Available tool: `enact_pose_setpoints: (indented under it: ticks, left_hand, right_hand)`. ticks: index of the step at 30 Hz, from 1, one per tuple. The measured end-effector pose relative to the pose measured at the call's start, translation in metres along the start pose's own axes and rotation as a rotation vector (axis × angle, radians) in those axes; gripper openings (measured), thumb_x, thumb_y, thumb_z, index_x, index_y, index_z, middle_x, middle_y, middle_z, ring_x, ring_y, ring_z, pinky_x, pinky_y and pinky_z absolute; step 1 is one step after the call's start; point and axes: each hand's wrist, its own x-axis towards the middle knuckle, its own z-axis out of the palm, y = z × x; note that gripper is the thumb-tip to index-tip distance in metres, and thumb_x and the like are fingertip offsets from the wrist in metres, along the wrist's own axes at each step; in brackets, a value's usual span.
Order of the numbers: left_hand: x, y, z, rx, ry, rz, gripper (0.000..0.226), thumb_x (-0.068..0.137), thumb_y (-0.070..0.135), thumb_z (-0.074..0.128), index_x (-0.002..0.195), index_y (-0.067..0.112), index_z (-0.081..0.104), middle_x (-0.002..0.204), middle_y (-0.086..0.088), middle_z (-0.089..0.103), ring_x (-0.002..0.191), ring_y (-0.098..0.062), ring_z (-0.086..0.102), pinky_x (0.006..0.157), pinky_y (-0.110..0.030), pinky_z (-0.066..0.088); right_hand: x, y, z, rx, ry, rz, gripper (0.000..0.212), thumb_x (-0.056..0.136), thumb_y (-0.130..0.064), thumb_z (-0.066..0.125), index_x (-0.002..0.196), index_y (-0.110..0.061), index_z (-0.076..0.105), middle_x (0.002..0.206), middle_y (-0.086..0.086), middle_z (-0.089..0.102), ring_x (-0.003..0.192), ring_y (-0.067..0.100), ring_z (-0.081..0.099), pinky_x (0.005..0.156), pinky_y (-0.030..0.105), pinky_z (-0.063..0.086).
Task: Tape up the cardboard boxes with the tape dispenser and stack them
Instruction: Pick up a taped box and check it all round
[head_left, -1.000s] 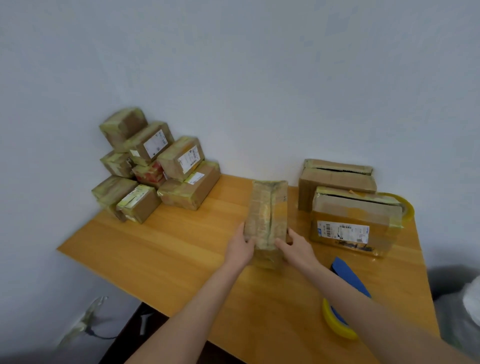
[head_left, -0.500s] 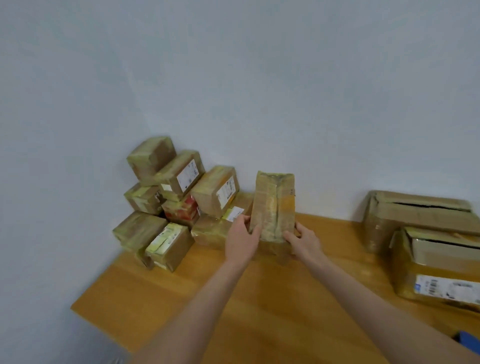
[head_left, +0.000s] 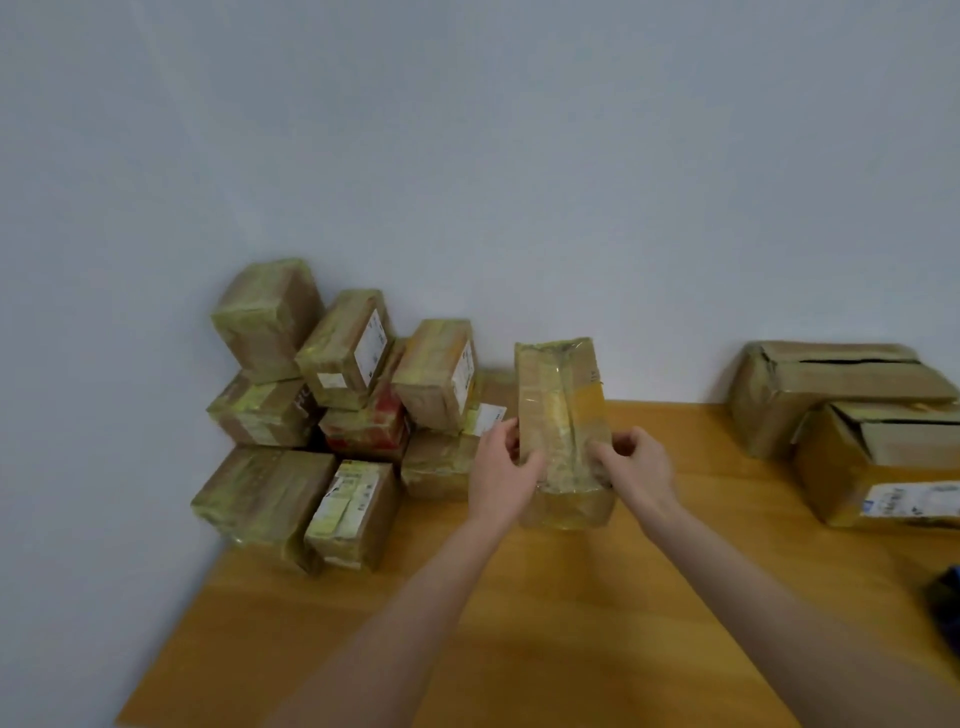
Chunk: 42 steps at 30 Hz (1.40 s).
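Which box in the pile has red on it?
The red-printed box in the middle of the pile; every other box there is plain brown cardboard.

The pile of taped boxes (head_left: 332, 415) fills the far left corner of the table (head_left: 545, 623), against the wall (head_left: 519, 208); two bigger boxes (head_left: 779, 405) block the far right. Between them the held box (head_left: 561, 431) takes part of the gap — the near wood is open.

Your wooden worktop (head_left: 545, 623) carries a pile of taped boxes (head_left: 291, 493) in its far left corner, against the wall. Near the far right corner stands a large box (head_left: 779, 405), with a second large box (head_left: 878, 467) just in front of it. A blurred dark blue object (head_left: 946, 597) lies at the right edge.
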Motion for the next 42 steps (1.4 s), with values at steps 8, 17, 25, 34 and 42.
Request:
enact_pose_setpoints:
  ticks: [8,17,25,34,42]
  left_hand:
    - [-0.064,-0.033,-0.073,0.189,0.181,-0.076,0.020,0.088,0.039,0.061,0.104,0.030,0.052,0.096,0.011,0.062,0.081,0.000,0.056,0.064,-0.018,0.043]
    - [-0.087,-0.102,-0.141,0.447,-0.006,-0.290,0.048,0.094,0.039,0.052,0.137,0.019,0.045,0.130,0.000,0.058,0.115,-0.016,0.056,0.090,-0.032,0.048]
    - [-0.065,-0.091,-0.155,0.526,0.108,-0.097,0.040,0.095,0.026,0.053,0.133,0.021,0.047,0.136,0.000,0.045,0.121,-0.016,0.046,0.090,-0.030,0.045]
    - [-0.034,-0.038,-0.041,0.551,-0.178,0.070,0.044,0.094,0.029,0.054,0.136,0.019,0.045,0.137,-0.001,0.043,0.123,-0.020,0.047,0.096,-0.035,0.046]
    - [-0.033,0.041,0.115,0.521,-0.336,0.201,0.041,0.094,0.030,0.053,0.134,0.020,0.048,0.134,-0.003,0.046,0.127,-0.022,0.044,0.100,-0.036,0.042]
  right_hand:
    - [-0.085,0.002,0.049,-0.043,-0.166,-0.090,0.013,0.088,-0.031,0.064,0.086,-0.020,0.057,0.079,-0.006,0.063,0.073,0.012,0.059,0.064,0.030,0.047]
    - [-0.133,0.010,0.150,-0.191,-0.348,-0.010,0.030,0.094,-0.035,0.057,0.120,-0.021,0.053,0.107,0.000,0.068,0.091,0.021,0.066,0.079,0.038,0.056]
    - [-0.125,-0.009,0.172,-0.247,-0.443,-0.031,0.044,0.098,-0.036,0.052,0.139,-0.019,0.047,0.132,0.004,0.059,0.118,0.025,0.057,0.097,0.035,0.047]
    - [-0.078,0.015,0.052,-0.420,-0.180,-0.017,0.043,0.095,-0.034,0.057,0.136,-0.020,0.050,0.139,0.005,0.049,0.124,0.022,0.051,0.100,0.033,0.042]
    - [-0.028,0.077,-0.099,-0.451,0.089,0.010,0.034,0.094,-0.032,0.057,0.127,-0.022,0.057,0.132,0.003,0.052,0.121,0.022,0.051,0.097,0.032,0.041]
